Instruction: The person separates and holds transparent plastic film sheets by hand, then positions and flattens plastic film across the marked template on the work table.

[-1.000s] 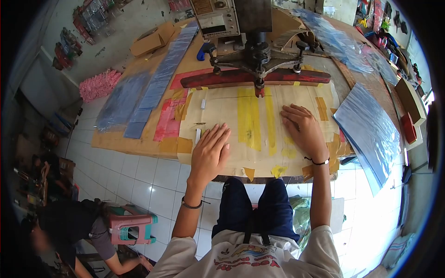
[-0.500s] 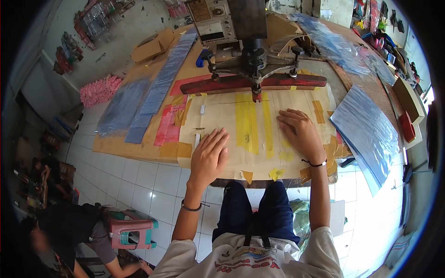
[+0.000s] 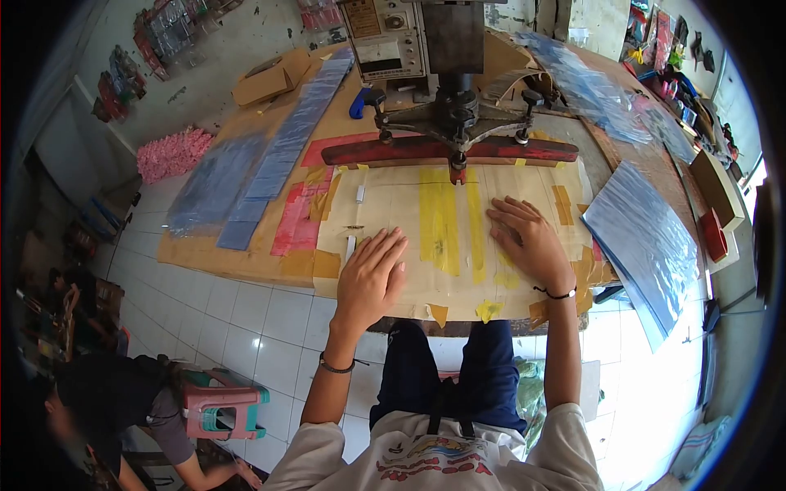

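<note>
My left hand (image 3: 371, 278) rests flat on the left part of a taped tan sheet (image 3: 393, 196), fingers stretched out, beside a small white strip (image 3: 350, 246). On the right part of the same sheet lies my right hand (image 3: 532, 244), its fingers a little bent and apart. Neither hand holds anything. Yellow tape (image 3: 440, 221) runs down the sheet between them. Just beyond the hands, a long red and black press bar (image 3: 409, 150) hangs from a machine arm over the sheet's far edge.
Blue plastic sheets (image 3: 286, 131) lie at the left, and another stack (image 3: 643, 237) overhangs the table's right edge. A control box (image 3: 385, 41) stands behind the bar. Another person (image 3: 115, 401) bends near a pink and green stool (image 3: 225, 407) at lower left.
The camera view has shifted slightly. My right hand has slid a little to the left and towards me; my left hand stays nearly in place. The other person has moved slightly.
</note>
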### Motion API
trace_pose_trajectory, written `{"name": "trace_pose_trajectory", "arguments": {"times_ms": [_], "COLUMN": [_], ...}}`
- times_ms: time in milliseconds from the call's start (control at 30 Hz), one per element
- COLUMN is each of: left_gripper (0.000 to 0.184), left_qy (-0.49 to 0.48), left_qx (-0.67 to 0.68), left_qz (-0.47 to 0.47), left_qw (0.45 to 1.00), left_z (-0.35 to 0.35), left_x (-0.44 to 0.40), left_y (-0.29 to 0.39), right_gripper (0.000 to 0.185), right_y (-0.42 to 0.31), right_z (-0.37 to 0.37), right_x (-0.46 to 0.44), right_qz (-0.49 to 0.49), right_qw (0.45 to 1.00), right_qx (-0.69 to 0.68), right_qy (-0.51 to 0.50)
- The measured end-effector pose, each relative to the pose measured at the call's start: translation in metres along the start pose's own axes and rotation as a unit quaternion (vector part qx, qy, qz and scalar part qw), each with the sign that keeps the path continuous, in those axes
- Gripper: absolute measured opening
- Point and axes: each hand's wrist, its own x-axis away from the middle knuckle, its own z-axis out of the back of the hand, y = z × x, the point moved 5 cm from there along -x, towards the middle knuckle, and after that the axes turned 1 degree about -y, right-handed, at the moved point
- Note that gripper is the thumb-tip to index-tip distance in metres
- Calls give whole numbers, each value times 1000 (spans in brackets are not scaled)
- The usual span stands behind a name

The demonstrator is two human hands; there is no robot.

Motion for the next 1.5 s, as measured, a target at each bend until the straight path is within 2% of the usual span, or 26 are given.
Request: {"name": "trace_pose_trajectory", "arguments": {"times_ms": [300,433,533,633,1000,1100,1200,1300,1333,1400,1500], "left_gripper": [37,37,38,39,43,43,41,39,39,38,31], "left_qy": [4,2,-9,-14,-27,-29,-70,-61,-64,-64,-73], "left_qx": [-1,-6,-3,23,54,81,132,79,73,58,71], "left_qz": [-1,-2,1,9,3,7,11,-27,-30,-41,-52], "left_qw": [1000,1000,1000,1000,998,996,989,995,995,995,993], "left_z": [-1,-1,0,6,8,10,19,23,23,24,27], "left_x": [2,1,2,0,5,6,5,6,8,7,8], "left_y": [0,1,0,4,0,0,5,20,25,33,41], "right_gripper": [42,50,50,50,49,49,43,31,19,19,24], "right_y": [-2,-16,-27,-18,2,-11,-43,-63,-59,-31,6], "right_z": [-10,-38,-44,-33,-8,4,18,41,45,49,51], "right_x": [1,3,-2,-3,24,54,90,97,97,89,77], "right_qz": [0,-11,24,2,-59,-57,-44,-55,-33,-88,-89], "right_qw": [997,985,989,992,981,981,978,987,993,991,994], "right_qx": [50,162,134,108,161,172,199,35,26,-2,67], "right_qy": [-58,-63,-61,-70,-88,-67,-47,-149,-110,-101,-14]}}
